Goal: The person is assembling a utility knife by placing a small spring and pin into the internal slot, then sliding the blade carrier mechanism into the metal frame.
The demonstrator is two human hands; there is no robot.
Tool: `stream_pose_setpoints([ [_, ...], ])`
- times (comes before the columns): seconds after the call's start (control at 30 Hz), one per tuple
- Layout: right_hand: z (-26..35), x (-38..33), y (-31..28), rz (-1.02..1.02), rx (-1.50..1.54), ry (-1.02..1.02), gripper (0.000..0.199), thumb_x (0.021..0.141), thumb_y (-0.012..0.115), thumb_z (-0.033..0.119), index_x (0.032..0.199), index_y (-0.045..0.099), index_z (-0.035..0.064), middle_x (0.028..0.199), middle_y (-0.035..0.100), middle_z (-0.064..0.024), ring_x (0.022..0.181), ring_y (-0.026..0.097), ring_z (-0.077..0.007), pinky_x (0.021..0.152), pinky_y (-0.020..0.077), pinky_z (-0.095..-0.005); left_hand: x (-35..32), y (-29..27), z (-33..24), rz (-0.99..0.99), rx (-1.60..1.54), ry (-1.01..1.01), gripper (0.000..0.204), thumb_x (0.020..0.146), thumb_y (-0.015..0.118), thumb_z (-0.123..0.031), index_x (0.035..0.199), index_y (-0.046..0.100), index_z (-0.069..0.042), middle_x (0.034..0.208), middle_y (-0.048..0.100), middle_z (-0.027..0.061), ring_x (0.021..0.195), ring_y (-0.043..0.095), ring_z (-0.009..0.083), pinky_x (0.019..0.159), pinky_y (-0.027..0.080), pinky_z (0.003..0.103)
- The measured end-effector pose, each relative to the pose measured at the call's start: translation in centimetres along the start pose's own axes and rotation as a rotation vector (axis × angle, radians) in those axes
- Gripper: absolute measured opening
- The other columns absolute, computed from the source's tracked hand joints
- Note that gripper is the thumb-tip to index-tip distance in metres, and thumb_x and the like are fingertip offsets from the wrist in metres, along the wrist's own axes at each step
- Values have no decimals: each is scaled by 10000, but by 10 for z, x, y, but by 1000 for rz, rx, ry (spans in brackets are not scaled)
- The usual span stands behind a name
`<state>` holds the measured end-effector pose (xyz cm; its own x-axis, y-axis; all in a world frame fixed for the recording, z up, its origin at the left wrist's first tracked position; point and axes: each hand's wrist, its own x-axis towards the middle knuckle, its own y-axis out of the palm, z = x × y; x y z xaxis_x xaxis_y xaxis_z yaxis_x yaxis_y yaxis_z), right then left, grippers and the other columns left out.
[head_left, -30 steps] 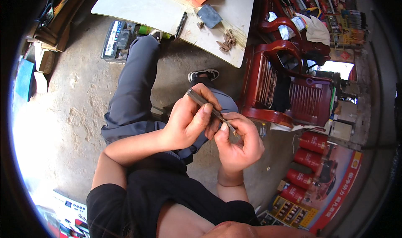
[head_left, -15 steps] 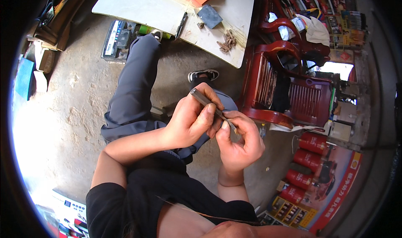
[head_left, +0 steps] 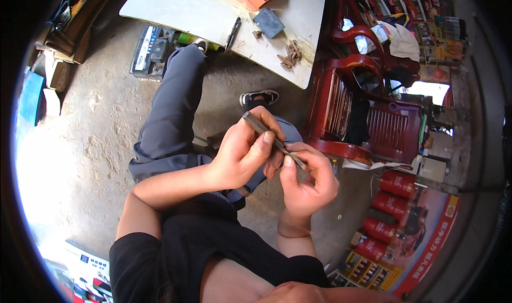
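Hunched over my lap, I hold a slim dark rod point(head_left: 257, 124) aslant between both hands, its thick end toward 10 o'clock and its thin end toward 4. My left hand point(head_left: 237, 156) is curled around the shank, thumb pressed along it; my right hand point(head_left: 311, 186) is pinched narrow at the thin end, though whether a small piece is caught there too, I cannot tell. The rod looks stiff, light enough for fingertips and perhaps smooth enough to turn in the grip. The thick shank seems the surest hold, the slender end the part to treat gently.

At 12 o'clock, well apart from my knuckles, the white table point(head_left: 186, 12) ends in a rounded corner, with a dark grey block point(head_left: 269, 23) and brown scraps point(head_left: 290, 54) on top. A red wooden armchair point(head_left: 326, 116) bounds my side at 2 o'clock; concrete floor point(head_left: 96, 148) spreads widest toward 9, past my grey-trousered leg point(head_left: 173, 103).
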<state>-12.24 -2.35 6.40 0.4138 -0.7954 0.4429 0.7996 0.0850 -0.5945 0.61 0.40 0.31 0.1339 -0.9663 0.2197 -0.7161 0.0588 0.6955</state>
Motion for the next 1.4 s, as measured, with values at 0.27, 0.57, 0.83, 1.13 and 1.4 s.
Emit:
stream_pose_setpoints([
  [0.27,14,-1,0,-64,258,92,133,749,611,11,821,504,-23,806,594,-180,734,600,-207,711,509,-300,-2,8,-12,82,-374,27,212,982,342,-206,970,379,2,654,526,104,484,540,155,470,433,238],
  [0.57,14,-7,-3,-117,422,67,164,754,637,-44,888,548,-11,861,630,-169,774,636,-223,688,534,-306,-5,20,-24,47,-267,63,316,956,407,-301,910,371,10,570,506,139,407,500,191,414,450,280],
  [0.83,18,-5,-7,-42,278,17,130,750,651,-8,868,598,7,856,630,-140,761,639,-217,677,525,-287,-7,16,-21,93,-260,98,268,976,370,-248,965,378,20,651,527,93,507,537,130,498,431,224],
  [1.13,16,-7,-7,-45,172,6,171,738,672,-29,900,654,19,886,604,-119,772,619,-195,682,517,-266,-7,18,-19,36,-169,119,311,953,425,-281,920,379,25,714,514,151,454,526,168,444,449,259],
  [1.4,5,-5,-3,-86,20,-186,262,701,719,-35,937,699,79,882,539,-57,775,585,-162,656,480,-241,-8,10,-24,124,-116,-114,90,943,420,-83,899,432,-6,617,486,13,500,479,58,474,389,193],
])
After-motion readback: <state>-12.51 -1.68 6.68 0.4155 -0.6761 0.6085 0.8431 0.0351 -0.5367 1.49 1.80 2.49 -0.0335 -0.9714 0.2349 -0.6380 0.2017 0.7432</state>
